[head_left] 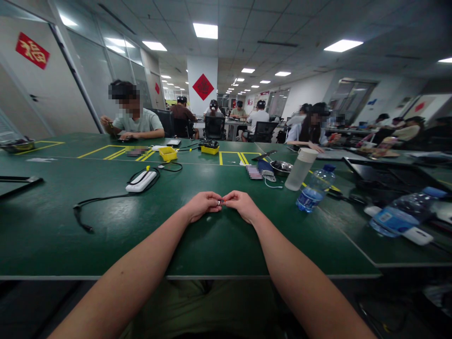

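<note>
Both hands meet just above the green table (116, 249), close in front of me. My left hand (202, 206) is closed in a pinch on a small silvery metal piece (219, 203). From the other side, my right hand (242, 205) pinches a tiny orange-red piece (224, 201) with its fingertips. The two pieces lie against or very near each other; whether they are joined I cannot tell. Fingers hide most of both, and they are too small to name.
Left of my hands lies a white power bank (143, 181) with a black cable (102, 200). To the right stand a frosted bottle (300, 170) and a water bottle (314, 190). Yellow trays (168, 154) and a metal bowl (286, 172) sit farther back. A person (137, 120) works across the table.
</note>
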A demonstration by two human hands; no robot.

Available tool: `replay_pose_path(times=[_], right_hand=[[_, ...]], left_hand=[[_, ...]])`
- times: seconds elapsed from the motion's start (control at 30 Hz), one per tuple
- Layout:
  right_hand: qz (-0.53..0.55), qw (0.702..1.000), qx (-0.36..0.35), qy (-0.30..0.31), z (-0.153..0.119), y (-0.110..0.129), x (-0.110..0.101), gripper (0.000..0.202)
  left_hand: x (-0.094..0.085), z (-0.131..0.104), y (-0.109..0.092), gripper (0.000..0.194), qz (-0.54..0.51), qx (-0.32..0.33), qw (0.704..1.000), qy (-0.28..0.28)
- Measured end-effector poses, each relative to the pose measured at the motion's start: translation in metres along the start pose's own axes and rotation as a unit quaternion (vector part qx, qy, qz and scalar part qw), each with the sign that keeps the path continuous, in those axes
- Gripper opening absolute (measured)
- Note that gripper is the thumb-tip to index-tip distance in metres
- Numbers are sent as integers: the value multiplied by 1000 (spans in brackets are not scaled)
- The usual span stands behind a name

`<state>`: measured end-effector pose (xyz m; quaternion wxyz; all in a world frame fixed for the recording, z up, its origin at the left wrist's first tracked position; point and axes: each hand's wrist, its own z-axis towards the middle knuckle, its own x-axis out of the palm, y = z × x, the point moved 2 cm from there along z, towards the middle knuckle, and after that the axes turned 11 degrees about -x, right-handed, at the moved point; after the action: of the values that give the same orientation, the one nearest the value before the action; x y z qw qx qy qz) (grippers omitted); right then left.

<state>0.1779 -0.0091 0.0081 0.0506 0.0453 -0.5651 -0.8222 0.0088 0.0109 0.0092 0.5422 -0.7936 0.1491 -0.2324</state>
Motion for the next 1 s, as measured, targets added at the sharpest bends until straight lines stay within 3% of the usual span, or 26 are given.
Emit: replay_pose_path(times=[0.23, 0.47, 0.63, 0.83, 1.0], right_hand=[[-10, 1000, 1, 29, 1, -4, 0, 20], [62, 994, 89, 11, 0, -4, 1, 12], [58, 995, 77, 17, 0, -5, 2, 13], [69, 990, 121, -18, 3, -8, 0, 14], [66, 993, 101, -9, 2, -9, -1, 13]], left_hand=[[-3, 2, 2, 22, 6, 9, 1000, 1], [-2, 2, 1, 24, 19, 9, 1000, -4], [-2, 2, 1, 22, 7, 4, 1000, 1], [-2, 2, 1, 20, -7, 5, 1000, -11], [-3, 3, 2, 19, -9, 5, 1000, -8]])
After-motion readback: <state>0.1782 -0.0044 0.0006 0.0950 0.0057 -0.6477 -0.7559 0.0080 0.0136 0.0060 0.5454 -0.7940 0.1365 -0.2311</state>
